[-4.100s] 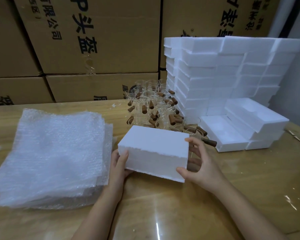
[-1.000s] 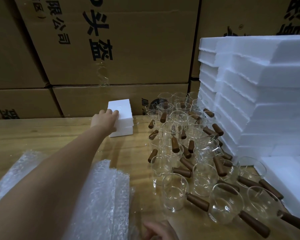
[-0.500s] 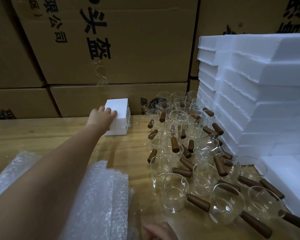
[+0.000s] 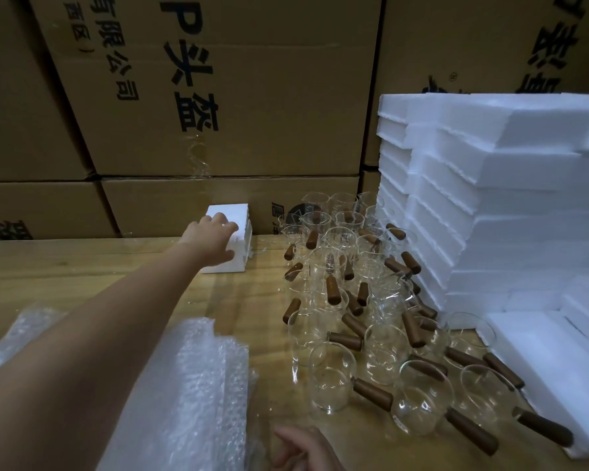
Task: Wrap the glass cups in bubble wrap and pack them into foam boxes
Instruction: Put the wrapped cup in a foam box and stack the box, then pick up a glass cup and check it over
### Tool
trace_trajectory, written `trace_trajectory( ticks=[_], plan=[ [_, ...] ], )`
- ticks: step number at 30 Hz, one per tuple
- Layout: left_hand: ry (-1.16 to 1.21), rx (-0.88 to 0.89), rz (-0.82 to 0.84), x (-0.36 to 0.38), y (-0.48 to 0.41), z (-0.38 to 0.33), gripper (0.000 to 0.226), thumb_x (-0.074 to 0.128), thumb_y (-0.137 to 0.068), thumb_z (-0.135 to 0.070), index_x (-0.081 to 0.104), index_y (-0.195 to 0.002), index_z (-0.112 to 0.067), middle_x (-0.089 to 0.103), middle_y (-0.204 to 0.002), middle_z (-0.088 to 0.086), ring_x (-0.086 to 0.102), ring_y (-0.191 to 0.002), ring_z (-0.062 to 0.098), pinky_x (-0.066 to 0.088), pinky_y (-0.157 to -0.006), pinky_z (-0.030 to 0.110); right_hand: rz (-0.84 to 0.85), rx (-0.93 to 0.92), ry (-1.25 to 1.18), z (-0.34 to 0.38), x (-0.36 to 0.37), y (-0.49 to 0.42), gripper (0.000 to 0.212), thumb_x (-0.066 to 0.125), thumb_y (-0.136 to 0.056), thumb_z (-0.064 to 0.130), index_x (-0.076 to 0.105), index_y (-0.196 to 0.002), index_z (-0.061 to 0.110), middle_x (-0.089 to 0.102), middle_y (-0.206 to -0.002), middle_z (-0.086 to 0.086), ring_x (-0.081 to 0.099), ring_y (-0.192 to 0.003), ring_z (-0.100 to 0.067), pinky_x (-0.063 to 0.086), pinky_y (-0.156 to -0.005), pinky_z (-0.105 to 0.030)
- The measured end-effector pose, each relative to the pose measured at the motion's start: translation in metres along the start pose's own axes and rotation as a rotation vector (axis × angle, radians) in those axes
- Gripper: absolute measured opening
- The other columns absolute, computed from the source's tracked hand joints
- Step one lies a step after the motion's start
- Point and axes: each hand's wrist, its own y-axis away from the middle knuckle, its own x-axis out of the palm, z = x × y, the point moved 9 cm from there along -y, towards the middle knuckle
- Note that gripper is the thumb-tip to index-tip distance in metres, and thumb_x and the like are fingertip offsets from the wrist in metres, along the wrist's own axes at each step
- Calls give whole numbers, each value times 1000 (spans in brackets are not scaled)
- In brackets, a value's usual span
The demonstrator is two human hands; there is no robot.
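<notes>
Left hand point(image 4: 215, 239) grasps the closed foam box point(image 4: 230, 212) at 11 o'clock, fingers curved over its top edge; contents hidden. Right hand point(image 4: 303, 448) at 6, loosely curled, holding nothing. Glass cups point(image 4: 332, 385), centre to 4 o'clock, unwrapped: fragile, slippery, probably best taken by the wooden handles point(image 4: 371, 392). Bubble wrap point(image 4: 191, 385) at 7: soft, light.

Bare left hand point(image 4: 211, 241) on a long bare forearm point(image 4: 116, 317); bare right hand point(image 4: 303, 448), partly out of frame.
</notes>
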Motion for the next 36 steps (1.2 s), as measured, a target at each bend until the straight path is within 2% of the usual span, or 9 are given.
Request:
trace_trajectory(
  ticks=[2, 4, 8, 14, 18, 23, 27, 30, 36],
  plan=[
    [112, 44, 24, -15, 12, -13, 34, 54, -93, -36, 55, -126, -25, 48, -135, 3, 49, -118, 24, 47, -86, 36, 169, 107, -29, -10, 9, 2, 18, 66, -75, 25, 69, -85, 40, 60, -65, 4, 52, -59, 0, 42, -69, -14],
    [209, 65, 7, -35, 27, -23, 22, 50, -94, -31, 65, -109, -23, 61, -119, 0, 57, -103, 20, 49, -77, 34, 306, 204, 5, -23, 11, 5, 30, 64, -83, 9, 66, -75, 37, 60, -68, 4, 49, -61, -1, 40, -68, -14],
    [350, 89, -57, -85, 76, -44, 21, 50, -94, -25, 69, -97, -16, 69, -100, 1, 61, -86, 19, 47, -66, 27, 247, 182, 10, -11, -2, 6, 26, 67, -81, 18, 56, -58, 22, 61, -60, -14, 48, -54, -8, 41, -58, -22],
    [568, 227, -56, -132, 153, -113, 17, 55, -96, -23, 68, -92, -13, 66, -80, -5, 59, -72, 11, 41, -57, 20, 105, 172, 54, -23, -14, 4, 37, 61, -90, 22, 47, -57, 19, 39, -51, 5, 37, -54, -5, 33, -54, -24],
    [705, 281, -17, -130, 200, -173, 15, 54, -96, -25, 65, -89, -17, 66, -82, -4, 60, -67, 9, 43, -56, 17, -13, 192, 24, -28, -30, 6, 38, 57, -93, 27, 51, -55, 27, 44, -48, 11, 37, -49, 0, 31, -51, -19],
    [1096, 57, -125, -80, 258, -201, 24, 54, -94, -37, 60, -80, -19, 58, -68, -9, 51, -60, 6, 40, -57, 22, 81, 217, 120, -30, -45, 13, 30, 58, -88, 7, 60, -65, 26, 65, -60, 9, 57, -60, -3, 45, -61, -34],
    [1504, -189, -326, -38, 295, -186, 34, 59, -93, -22, 48, -61, -20, 46, -55, -8, 41, -54, 4, 36, -57, 24, 165, 137, 198, -23, -59, 28, 26, 57, -86, 20, 59, -65, 34, 60, -57, 11, 50, -53, 1, 37, -52, -22],
    [1592, -243, -366, -16, 306, -185, 32, 58, -93, -12, 50, -63, -9, 44, -54, -6, 41, -55, 7, 35, -57, 23, 203, 91, 191, -21, -69, 36, 34, 58, -90, 24, 47, -58, 17, 44, -50, 4, 39, -52, -3, 35, -54, -32],
    [1661, -207, -315, 6, 299, -194, 34, 60, -91, -6, 48, -60, -11, 43, -48, -6, 40, -50, 0, 33, -52, 13, 220, 178, 53, -25, -71, 30, 42, 52, -97, 17, 50, -56, 21, 47, -44, 5, 42, -43, -4, 34, -51, -21]
  ],
)
